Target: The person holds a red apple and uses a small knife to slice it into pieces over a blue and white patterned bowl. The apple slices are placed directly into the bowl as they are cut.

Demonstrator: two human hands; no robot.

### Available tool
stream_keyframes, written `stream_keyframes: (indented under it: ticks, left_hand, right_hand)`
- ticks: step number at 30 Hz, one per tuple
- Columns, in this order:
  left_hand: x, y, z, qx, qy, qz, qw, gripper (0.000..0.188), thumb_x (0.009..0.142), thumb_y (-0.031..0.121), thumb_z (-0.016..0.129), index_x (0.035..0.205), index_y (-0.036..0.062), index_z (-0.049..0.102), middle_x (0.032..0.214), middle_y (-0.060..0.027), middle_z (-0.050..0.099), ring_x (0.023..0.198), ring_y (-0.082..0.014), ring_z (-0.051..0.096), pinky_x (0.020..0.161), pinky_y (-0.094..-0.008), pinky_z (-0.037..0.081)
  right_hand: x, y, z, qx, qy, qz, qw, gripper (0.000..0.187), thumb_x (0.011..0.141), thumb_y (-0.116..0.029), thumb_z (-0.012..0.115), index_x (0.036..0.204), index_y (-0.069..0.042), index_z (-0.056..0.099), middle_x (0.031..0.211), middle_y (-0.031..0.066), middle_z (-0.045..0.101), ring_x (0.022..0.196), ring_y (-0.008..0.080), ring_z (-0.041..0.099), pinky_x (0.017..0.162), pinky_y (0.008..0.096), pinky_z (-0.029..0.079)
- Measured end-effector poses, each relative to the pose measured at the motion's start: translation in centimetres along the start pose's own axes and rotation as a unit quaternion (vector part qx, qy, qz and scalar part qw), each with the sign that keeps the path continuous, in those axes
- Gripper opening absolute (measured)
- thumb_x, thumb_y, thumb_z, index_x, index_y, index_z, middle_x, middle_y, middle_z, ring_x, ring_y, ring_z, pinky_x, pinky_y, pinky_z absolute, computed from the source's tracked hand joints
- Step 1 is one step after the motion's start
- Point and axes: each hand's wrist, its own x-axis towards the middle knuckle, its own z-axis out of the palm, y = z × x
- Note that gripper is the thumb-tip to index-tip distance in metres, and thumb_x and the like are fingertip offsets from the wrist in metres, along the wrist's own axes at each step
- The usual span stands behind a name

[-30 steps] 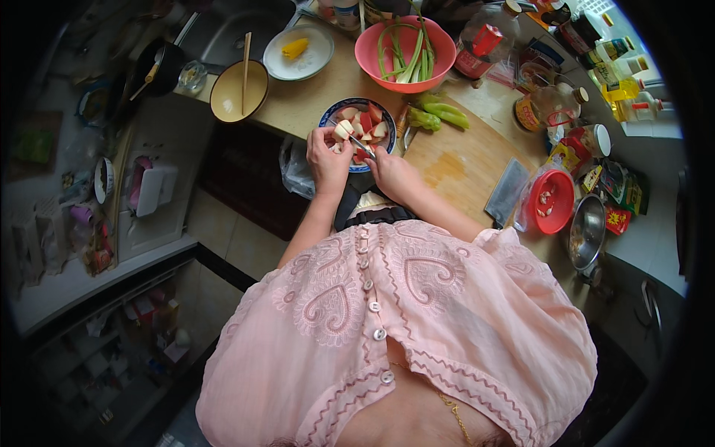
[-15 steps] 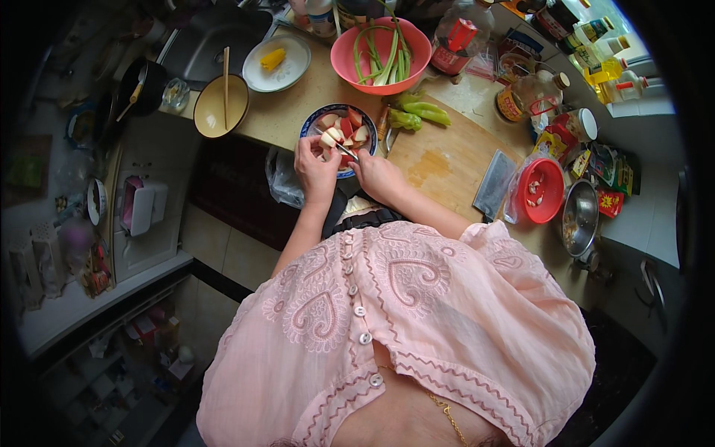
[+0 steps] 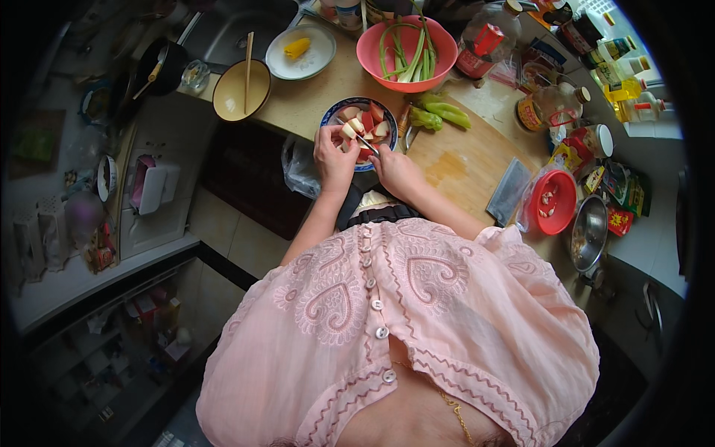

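Observation:
A blue-and-white patterned bowl (image 3: 361, 100) full of red-skinned apple chunks (image 3: 380, 129) stands at the near edge of the counter. Above its near left side, the fingers of my left hand (image 3: 335, 158) are closed on a pale apple piece (image 3: 349, 131). My right hand (image 3: 397, 173) grips a small knife (image 3: 366, 141), its thin blade reaching left to the apple piece. My fingers partly cover the handle and the near rim of the bowl.
A wooden cutting board (image 3: 454, 167) with green peppers (image 3: 443, 112) and a cleaver (image 3: 509, 191) lies to the right. Behind are a pink basin (image 3: 369, 63) of scallions and a white plate (image 3: 322, 58). A yellow bowl (image 3: 231, 95) with chopsticks (image 3: 248, 67) stands left.
The whole view has shifted, so the counter and my hands appear farther right. Both hands stay over the bowl, with the knife still at the apple piece.

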Motion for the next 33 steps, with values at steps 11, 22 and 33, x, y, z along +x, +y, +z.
stream_keyframes:
  ticks: [11,22,33]
  left_hand:
    - [0.4,-0.8,0.3,0.014,0.005,0.012,1.0,0.031,0.068,0.001,0.071,0.095,0.0007,0.056,0.094,-0.0124,0.06,0.083,-0.0228,0.064,0.075,-0.0313,0.054]
    - [0.6,0.1,0.2,-0.019,0.006,0.005,1.0,0.03,0.069,0.003,0.072,0.094,0.0016,0.056,0.093,-0.0105,0.06,0.082,-0.0213,0.064,0.075,-0.0305,0.054]
    - [1.8,-3.9,-1.5,-0.208,-0.001,-0.154,0.966,0.036,0.075,-0.001,0.071,0.105,-0.0028,0.052,0.098,-0.0111,0.061,0.086,-0.0149,0.062,0.076,-0.027,0.053]
  right_hand:
    - [0.0,0.0,-0.3,-0.011,-0.001,0.0,1.0,0.031,0.094,-0.031,0.048,0.096,0.0,0.05,0.077,0.0234,0.064,0.074,0.041,0.064,0.064,0.0489,0.051]
    - [0.8,0.6,0.6,0.008,0.015,-0.002,1.0,0.033,0.094,-0.031,0.048,0.094,0.001,0.049,0.074,0.0263,0.062,0.074,0.0442,0.062,0.064,0.052,0.049]
    - [0.4,2.0,1.2,0.022,0.021,0.006,1.0,0.033,0.094,-0.031,0.049,0.093,0.002,0.051,0.074,0.0273,0.061,0.075,0.0455,0.06,0.066,0.0524,0.047]
